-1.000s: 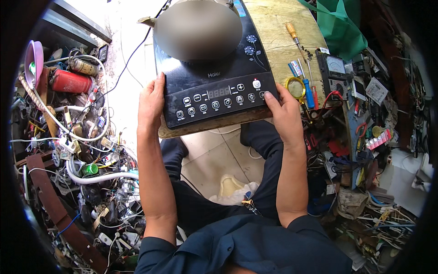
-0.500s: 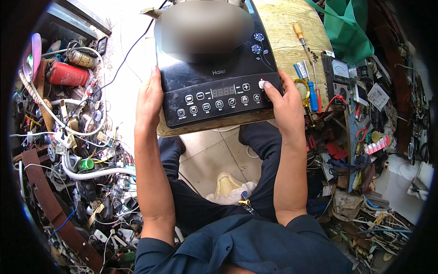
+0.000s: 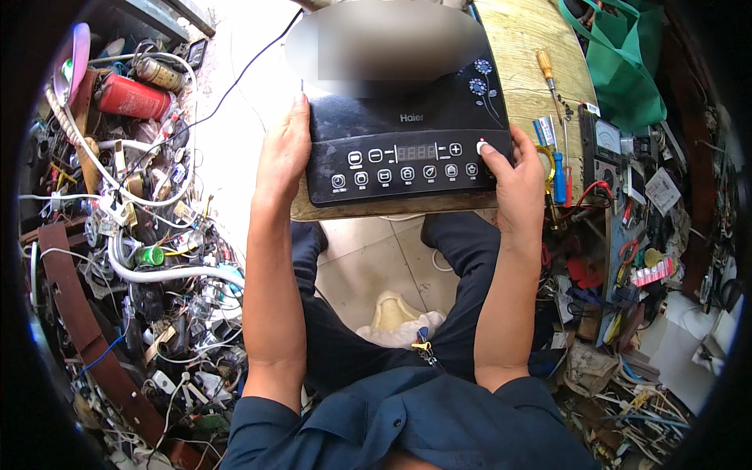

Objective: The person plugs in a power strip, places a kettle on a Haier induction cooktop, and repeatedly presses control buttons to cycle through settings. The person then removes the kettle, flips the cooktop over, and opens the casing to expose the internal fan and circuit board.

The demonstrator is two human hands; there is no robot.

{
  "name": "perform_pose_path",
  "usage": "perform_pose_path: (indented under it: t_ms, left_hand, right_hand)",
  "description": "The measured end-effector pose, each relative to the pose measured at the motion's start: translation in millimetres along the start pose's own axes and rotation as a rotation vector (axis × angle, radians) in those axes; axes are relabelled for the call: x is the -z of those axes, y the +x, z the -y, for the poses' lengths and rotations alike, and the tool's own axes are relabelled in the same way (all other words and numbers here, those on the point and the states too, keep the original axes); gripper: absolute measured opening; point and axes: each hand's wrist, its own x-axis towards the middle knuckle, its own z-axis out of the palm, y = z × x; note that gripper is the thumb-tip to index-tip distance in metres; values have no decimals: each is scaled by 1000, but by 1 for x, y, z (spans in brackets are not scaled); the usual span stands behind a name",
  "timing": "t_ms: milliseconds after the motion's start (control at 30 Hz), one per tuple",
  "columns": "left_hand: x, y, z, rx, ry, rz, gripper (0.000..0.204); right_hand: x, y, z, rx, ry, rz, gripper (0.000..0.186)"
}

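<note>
A black induction cooker (image 3: 376,129) lies on the wooden table, its button panel towards me and its small display unlit. A blurred patch covers most of its far half, so what is there cannot be made out. My left hand (image 3: 286,149) grips the cooker's left edge, with its fingers mostly hidden along the side. On the opposite edge, my right hand (image 3: 517,176) holds the right front corner. Its thumb presses on or covers a white round button (image 3: 483,149) at the panel's right end. A tiny red light shows just above that thumb.
Right of the cooker on the table (image 3: 540,27) are a wooden-handled screwdriver (image 3: 545,66), a blue-handled screwdriver (image 3: 559,176) and a multimeter (image 3: 605,145). A green bag (image 3: 627,70) hangs beyond. Heaps of cables and parts (image 3: 164,290) flank me, with a red cylinder (image 3: 133,98) at left.
The whole view has shifted, so the cooker and both hands appear farther right and slightly higher. A tiny red light now shows by my right thumb. Both hands keep their hold.
</note>
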Motion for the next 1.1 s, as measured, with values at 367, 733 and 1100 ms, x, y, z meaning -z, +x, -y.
perform_pose_path:
  t_ms: [367,733,1100]
  left_hand:
    - [7,11,15,-70,62,34,60]
    - [13,20,23,-29,144,44,58]
    - [4,9,9,-19,66,40,55]
  right_hand:
    - [0,2,2,-20,-4,16,56]
    - [4,-6,8,-46,39,73,64]
    - [15,-19,10,-44,49,101,69]
